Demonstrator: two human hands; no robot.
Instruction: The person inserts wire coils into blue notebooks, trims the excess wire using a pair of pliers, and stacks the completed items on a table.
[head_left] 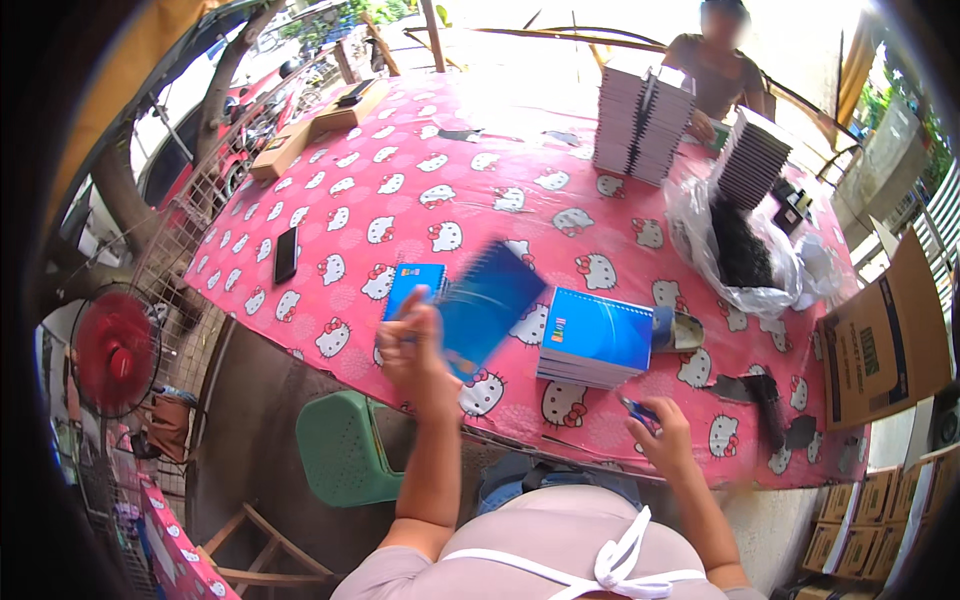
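Across the middle of the view spreads a pink table [540,235] printed with white cartoon cat heads in red bows, with dark patches near its right corner. Opposite, a person [735,85] sits partly hidden behind two tall stacks of notebooks [625,125]; a shorter stack [750,160] leans beside them. At the right edge stands an open cardboard box [885,335], dark lettering and a dark band printed on its side; smaller printed cartons [860,520] are piled below. A clear plastic bag [690,235] with black contents crowds the table's right side. Below the near edge is a green stool [345,450]; left of the table, a red fan [118,350].

Between the hands sits a pile of blue notebooks [597,335], bright block letters running down the top cover's left side. The left hand [412,345] has its fingers closed on the edge of a tilted blue notebook [495,305], its markings too blurred to read. Behind that hand lies another blue notebook [412,285] with small coloured lettering. Farther left rests a black phone [286,255]. The right hand [665,437], fingers curled nearly together, pinches a small dark-blue object [637,410] whose kind I cannot tell.
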